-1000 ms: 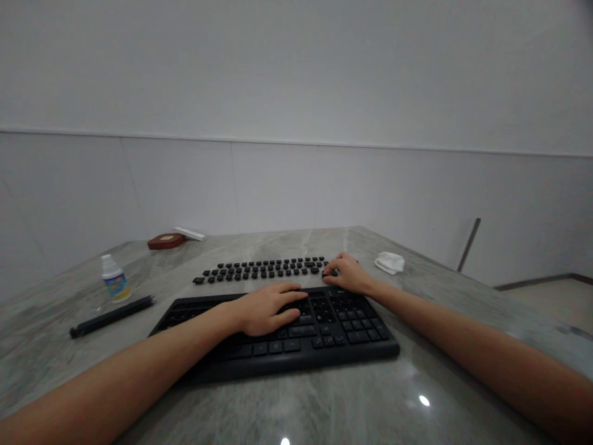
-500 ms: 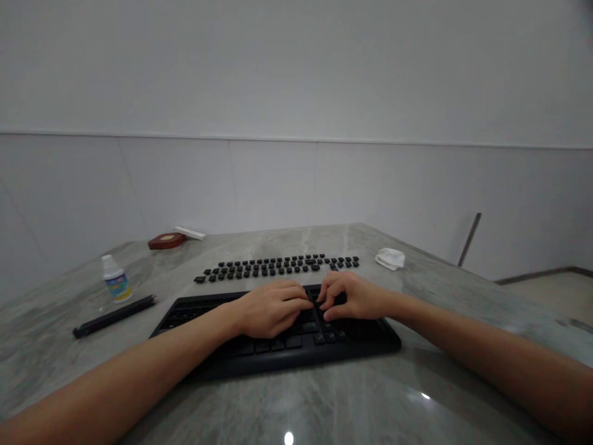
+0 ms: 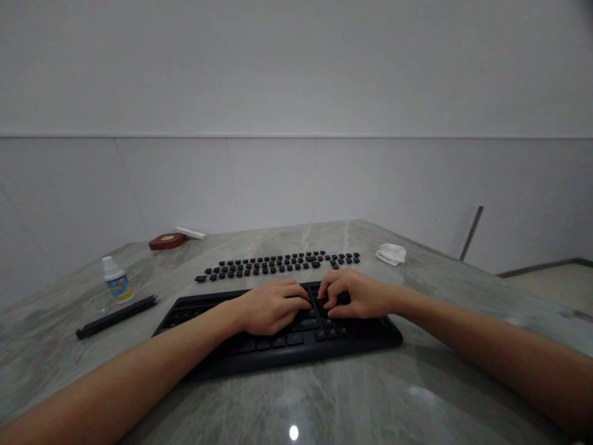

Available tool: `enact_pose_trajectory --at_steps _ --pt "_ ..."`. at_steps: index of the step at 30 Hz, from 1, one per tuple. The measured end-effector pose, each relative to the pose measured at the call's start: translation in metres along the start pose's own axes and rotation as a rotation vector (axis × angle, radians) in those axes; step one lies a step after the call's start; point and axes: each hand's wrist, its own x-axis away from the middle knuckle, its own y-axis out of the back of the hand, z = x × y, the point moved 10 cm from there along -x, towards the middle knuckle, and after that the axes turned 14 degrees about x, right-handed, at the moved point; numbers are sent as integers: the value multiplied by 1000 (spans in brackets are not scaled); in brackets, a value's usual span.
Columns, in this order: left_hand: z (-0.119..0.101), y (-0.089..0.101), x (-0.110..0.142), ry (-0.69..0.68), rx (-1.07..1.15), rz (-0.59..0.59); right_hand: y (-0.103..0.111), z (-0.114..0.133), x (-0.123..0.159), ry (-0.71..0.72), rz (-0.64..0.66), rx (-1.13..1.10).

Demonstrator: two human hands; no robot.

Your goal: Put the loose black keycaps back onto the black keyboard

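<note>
A black keyboard [image 3: 259, 346] lies on the grey marble table [image 3: 352, 395] in front of me. Behind it, several loose black keycaps [image 3: 278, 264] are laid out in rows. My left hand [image 3: 271, 307] rests on the middle of the keyboard with its fingers curled, the tips pointing right. My right hand [image 3: 356, 295] sits beside it over the keyboard's right part. Its fingers are bent in a pinch around a small dark piece that looks like a keycap. The fingertips of the two hands nearly meet, and what lies between them is hidden.
At the left stand a small white bottle [image 3: 115, 281] and a long black tool [image 3: 115, 316]. A red-brown dish [image 3: 165, 241] and a white strip [image 3: 189, 233] lie at the back left. A crumpled white cloth [image 3: 391, 253] lies at the back right, near the table's right edge.
My right hand has come back from the right end of the keycap rows to the keyboard and closed beside the left hand. The left fingers have curled from flat.
</note>
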Motion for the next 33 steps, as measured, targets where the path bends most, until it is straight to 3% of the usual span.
enact_pose_trajectory --at_steps 8,15,21,25,29,33 --pt "-2 2 -1 4 2 6 -7 -6 0 -29 59 -39" --pt "-3 2 -2 -8 -1 0 -3 11 1 76 76 17" --pt "-4 3 -2 -1 -6 6 -9 0 1 -33 76 2" --pt "-1 1 -2 10 -3 14 -17 -27 1 -203 68 -167" --pt "0 0 -1 15 2 15 -20 -36 0 -220 92 -466" --pt "-1 1 -1 10 9 11 -20 -33 -1 -214 133 -527"
